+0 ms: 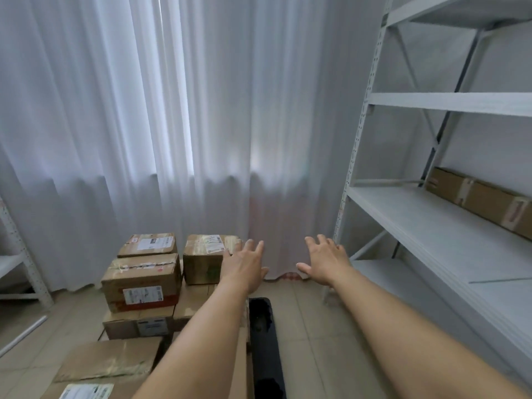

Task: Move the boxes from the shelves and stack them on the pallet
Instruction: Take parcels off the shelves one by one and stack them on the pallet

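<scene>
Several brown cardboard boxes are stacked at the lower left on a black pallet (263, 335), whose edge shows beside them. The far box (203, 259) with a white label stands at the stack's right rear. My left hand (244, 263) reaches out with fingers spread, just right of that box and holding nothing. My right hand (325, 259) is also stretched forward, fingers spread and empty, in the air between the stack and the shelves. A long flat cardboard box (478, 200) lies on the white metal shelf unit (426, 223) at the right.
White curtains (172, 110) hang across the back. The shelf unit's upright post (349, 180) stands close to my right hand. Another white rack (20, 272) is at the far left. A pale tube (23, 332) lies on the tiled floor at the left.
</scene>
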